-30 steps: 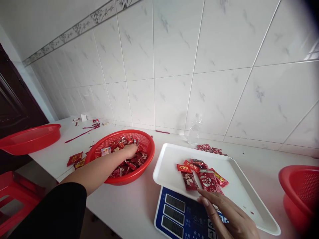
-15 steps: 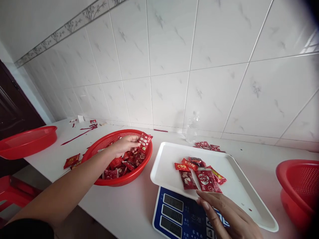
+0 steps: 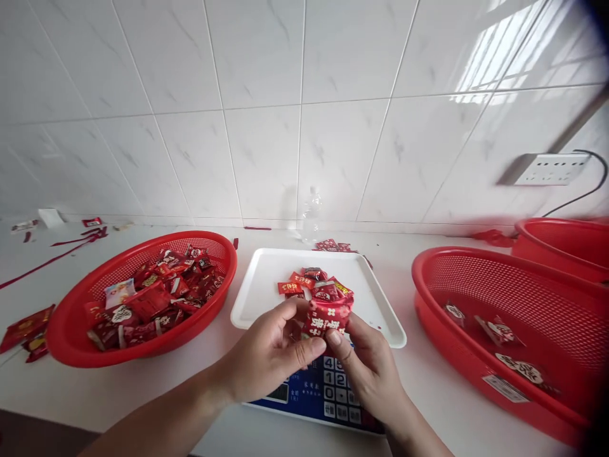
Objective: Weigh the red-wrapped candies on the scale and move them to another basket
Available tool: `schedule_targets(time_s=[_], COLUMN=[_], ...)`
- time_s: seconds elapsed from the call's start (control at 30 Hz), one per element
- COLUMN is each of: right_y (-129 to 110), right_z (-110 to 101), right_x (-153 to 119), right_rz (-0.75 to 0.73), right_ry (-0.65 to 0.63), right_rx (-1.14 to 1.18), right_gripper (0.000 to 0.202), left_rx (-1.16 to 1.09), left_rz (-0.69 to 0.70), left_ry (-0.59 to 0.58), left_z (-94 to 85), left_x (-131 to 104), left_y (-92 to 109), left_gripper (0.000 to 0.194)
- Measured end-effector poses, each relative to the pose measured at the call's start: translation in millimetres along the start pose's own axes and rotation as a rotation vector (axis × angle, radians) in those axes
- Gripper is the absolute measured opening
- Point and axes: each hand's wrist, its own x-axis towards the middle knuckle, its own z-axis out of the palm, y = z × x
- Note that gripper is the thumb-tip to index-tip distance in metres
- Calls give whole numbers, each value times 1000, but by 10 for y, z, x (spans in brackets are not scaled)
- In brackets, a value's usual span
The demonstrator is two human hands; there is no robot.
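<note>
Between my two hands is a red snack packet with pale printed characters. My left hand grips its left side with thumb and fingers, and my right hand pinches its right side. Both are closed on it, just over the near edge of a white tray. Several small red and orange packets lie in the tray behind my fingers. Beneath the tray stands a blue weighing scale, its keypad partly covered by my hands.
A red basket of wrapped snacks is on the left, with loose packets beside it. Another red basket holding a few packets sits right, one more behind it. A clear bottle stands by the wall, below a power strip.
My left hand has brought the packet from the left basket to over the tray's front edge. My right hand has come up and taken hold of it too. The view has turned right.
</note>
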Motion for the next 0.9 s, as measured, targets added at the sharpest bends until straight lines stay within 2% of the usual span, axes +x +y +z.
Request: schedule_targets(time_s=[0.17,0.27,0.4,0.47,0.53,0.57,0.63,0.77,0.83,0.9], right_y=[-61,-58,-33,-31,-37,-40,-41,6,46,86], right_z=[-10,5,19,17,10,5,-7,-17,-6,16], right_x=[13,24,35,36,31,29,27,56,77,85], right_rz=[-10,-76,-140,-161,-187,-198,-208,-238,-285,-333], right_ry=[-51,-8,140,196,231,243,263,277,238,155], right_rx=[-32,-87,-198,-237,-264,-278,-315,-449,-540,-627], right_gripper=[24,23,17,17,18,18,17,13,11,15], left_rx=[102,144,366,623,879,966,1039,1029,1029,1052], left_rz=[73,104,217,325,406,415,366,130,52,47], left_ry=[39,102,357,513,596,592,505,260,159,130], left_z=[26,-2,-181,-328,-477,-543,-648,-727,-723,-720], left_x=[43,34,16,25,46,57,67,30,2,-11], left_y=[-16,-16,14,26,13,-6,-60,-138,-149,-168], left_gripper=[30,27,23,17,13,13,18,32,31,24])
